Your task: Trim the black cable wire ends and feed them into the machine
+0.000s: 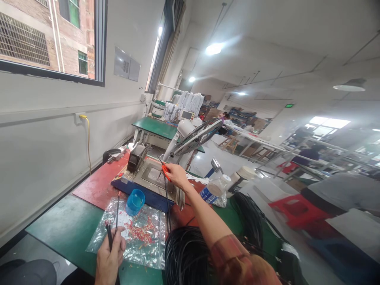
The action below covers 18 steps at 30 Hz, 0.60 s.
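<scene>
Gripping black cables (109, 236) with their ends up, the left hand (111, 251) is closed at the desk's (59, 221) near side. A black coil (187, 255) lies to its right. Just beyond, a clear bag (154, 255) bears scattered bits (142, 232) (red and pale) and a blue cup (135, 202). Farther out, the right hand (177, 176) is closed around a red-handled tool (166, 173) over the machine (142, 189). Behind the machine is a fan (198, 138), then a second desk (158, 127).
</scene>
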Available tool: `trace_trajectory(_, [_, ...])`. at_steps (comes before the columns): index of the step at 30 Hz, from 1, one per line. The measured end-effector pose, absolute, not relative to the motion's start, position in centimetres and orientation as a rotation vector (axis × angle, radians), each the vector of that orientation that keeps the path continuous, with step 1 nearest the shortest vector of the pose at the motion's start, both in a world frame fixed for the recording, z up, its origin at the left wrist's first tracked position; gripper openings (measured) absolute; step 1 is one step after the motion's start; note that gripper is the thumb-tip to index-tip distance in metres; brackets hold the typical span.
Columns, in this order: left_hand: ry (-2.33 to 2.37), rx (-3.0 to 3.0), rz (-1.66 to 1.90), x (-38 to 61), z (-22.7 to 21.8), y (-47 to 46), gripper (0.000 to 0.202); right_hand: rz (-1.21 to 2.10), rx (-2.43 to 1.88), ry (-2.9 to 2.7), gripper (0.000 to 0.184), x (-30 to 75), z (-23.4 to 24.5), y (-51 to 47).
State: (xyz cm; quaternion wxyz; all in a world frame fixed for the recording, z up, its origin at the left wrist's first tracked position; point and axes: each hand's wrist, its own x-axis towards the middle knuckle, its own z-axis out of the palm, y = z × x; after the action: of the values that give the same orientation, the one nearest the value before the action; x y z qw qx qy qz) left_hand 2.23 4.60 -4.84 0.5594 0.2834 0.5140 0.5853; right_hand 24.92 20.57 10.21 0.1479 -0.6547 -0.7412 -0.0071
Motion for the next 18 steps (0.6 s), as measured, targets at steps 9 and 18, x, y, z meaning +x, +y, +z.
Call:
trace_trajectory(9, [1.197,0.663,1.378,2.20,-4.81,4.63,0.047,0.004,-1.854,-2.105,0.019,24.90,10.21,20.43])
trace_trajectory(18, [1.190,0.664,1.374,2.21,-5.07,4.64,0.050,0.024,-1.774,-2.052,0.020,25.41,10.03,20.04])
